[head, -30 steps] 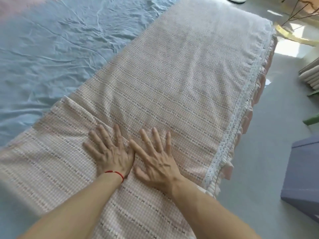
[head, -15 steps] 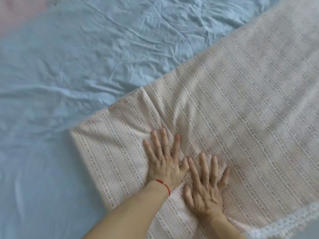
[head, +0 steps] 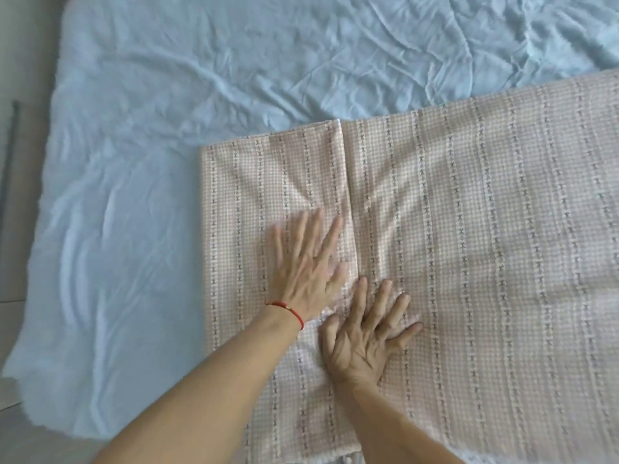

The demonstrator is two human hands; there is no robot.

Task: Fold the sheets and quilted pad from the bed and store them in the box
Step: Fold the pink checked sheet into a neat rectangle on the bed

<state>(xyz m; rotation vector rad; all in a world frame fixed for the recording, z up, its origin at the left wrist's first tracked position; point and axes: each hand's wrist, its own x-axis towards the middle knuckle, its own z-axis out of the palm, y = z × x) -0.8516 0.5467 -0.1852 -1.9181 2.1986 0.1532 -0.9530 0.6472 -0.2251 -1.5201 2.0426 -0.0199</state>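
Currently:
left hand [head: 303, 272]: flat on pink sheet [head: 469, 246], fingers straight, blurred
right hand [head: 363, 339]: flat beside it, fingers spread
blue sheet [head: 201, 78]: wrinkled, underneath

Off-task items, all at the left edge apart from one. Grey-beige floor [head: 25, 61] runs down the left side and widens toward the near-left corner. A thin dark rod or strip [head: 9, 155] lies on it at the far left, running lengthwise away from the viewer; can't tell what it is. Two faint seam lines cross the floor lower down. The other item is a red cord bracelet [head: 289, 308] with a small gold bead, worn at a wrist.
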